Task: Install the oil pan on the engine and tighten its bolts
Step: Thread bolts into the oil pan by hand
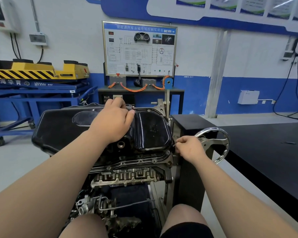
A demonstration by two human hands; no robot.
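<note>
A person seated at an engine (pixel 127 176) on a workshop stand works at the black oil pan (pixel 62 127), which sits on top of the engine under both forearms. The left hand (pixel 112 121) reaches across the pan, fingers bent down over its far rim; whether they hold anything cannot be seen. The right hand (pixel 189 148) is at the pan's near right corner, thumb and fingertips pinching a small dark piece (pixel 174 144) just beside the flange. A dark bench (pixel 265 152) stretches off beyond the right hand, a chrome handwheel (pixel 220 134) stands directly behind it, and bolt heads (pixel 140 161) line the flange between the two forearms.
</note>
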